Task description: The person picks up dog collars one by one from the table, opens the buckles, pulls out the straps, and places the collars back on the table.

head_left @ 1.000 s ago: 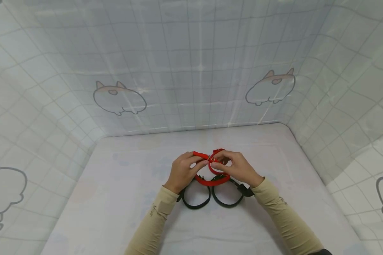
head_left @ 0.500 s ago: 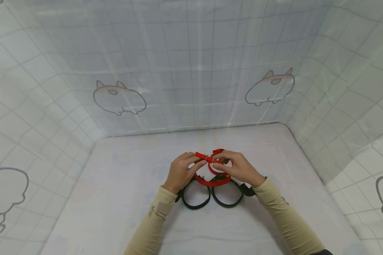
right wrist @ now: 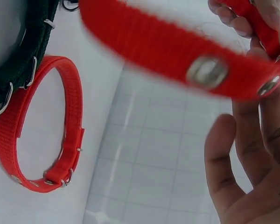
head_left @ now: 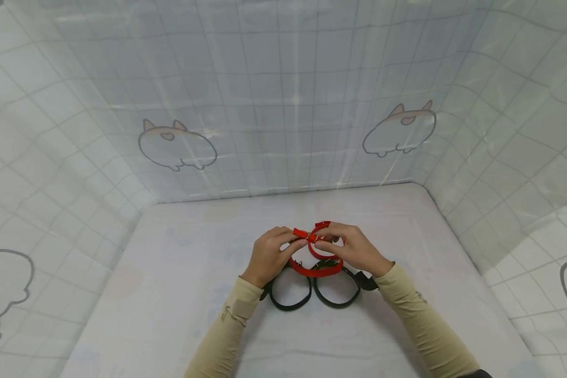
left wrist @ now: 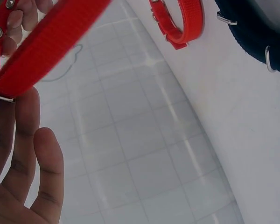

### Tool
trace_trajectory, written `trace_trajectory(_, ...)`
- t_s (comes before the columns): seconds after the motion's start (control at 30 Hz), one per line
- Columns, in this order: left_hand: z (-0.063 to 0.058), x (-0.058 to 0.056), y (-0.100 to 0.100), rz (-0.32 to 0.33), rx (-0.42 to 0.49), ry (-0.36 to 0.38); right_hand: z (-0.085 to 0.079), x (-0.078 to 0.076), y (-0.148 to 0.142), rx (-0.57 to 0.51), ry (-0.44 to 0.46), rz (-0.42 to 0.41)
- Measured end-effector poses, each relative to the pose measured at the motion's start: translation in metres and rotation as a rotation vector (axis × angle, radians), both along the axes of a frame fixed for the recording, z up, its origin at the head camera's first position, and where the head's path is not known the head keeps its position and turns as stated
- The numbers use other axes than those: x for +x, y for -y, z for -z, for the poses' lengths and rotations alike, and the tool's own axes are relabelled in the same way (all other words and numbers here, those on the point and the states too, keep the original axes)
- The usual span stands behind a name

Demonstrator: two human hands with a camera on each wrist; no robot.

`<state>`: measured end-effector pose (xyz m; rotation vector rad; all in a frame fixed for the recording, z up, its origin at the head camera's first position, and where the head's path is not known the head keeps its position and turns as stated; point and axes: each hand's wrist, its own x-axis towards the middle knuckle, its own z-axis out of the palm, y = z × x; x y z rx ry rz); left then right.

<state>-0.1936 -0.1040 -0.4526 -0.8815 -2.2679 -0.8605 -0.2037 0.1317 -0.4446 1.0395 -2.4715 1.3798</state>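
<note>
My left hand point(head_left: 270, 254) and right hand point(head_left: 356, 249) together hold a red dog collar point(head_left: 315, 272) above the table, its loop hanging toward me. The left thumb and fingers pinch its strap beside the metal buckle. Opposite them, the right thumb and fingers pinch the strap at the buckle's other side. In the right wrist view, silver eyelets show along the held collar point(right wrist: 154, 46). A second red collar point(right wrist: 73, 105) lies closed on the table, partly behind my right hand in the head view. The held loop overlaps two dark collars point(head_left: 290, 307) in the head view.
Both dark collars lie side by side nearer to me, and the right one point(head_left: 337, 305) reaches under my right wrist. The white tabletop point(head_left: 193, 262) ends at a grid-patterned sheet point(head_left: 283, 131) behind, with similar sheets on both sides.
The free end of the held red strap has moved slightly right, and less of it stands out past my left fingers. Both hands stay in nearly the same place.
</note>
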Motion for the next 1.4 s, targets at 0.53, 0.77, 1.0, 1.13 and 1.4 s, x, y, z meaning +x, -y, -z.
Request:
trace_trajectory(0.53, 0.0024, 0.0028, -0.0006, 0.017, -0.015, 0.009, 0.0004, 0.0017, -0.0035, 0.038, 0.018, 0.002)
trace_trajectory(0.77, 0.0021, 0.0025, -0.0019, 0.025, -0.015, 0.006, -0.0001, 0.0025, -0.0012, 0.008, 0.03, 0.03)
trace_trajectory(1.0, 0.0041, 0.0034, 0.0004, 0.038, -0.019, 0.021, -0.0002, 0.0007, -0.0053, 0.021, 0.014, -0.051)
trace_trajectory(1.13, 0.0041, 0.0037, 0.0006, 0.031, -0.02, 0.025, 0.0008, 0.0011, -0.0041, 0.036, 0.02, -0.024)
trace_trajectory(1.4, 0.0023, 0.0026, 0.0007, 0.02, -0.036, 0.007, 0.001, 0.0013, -0.0029, 0.019, 0.019, 0.016)
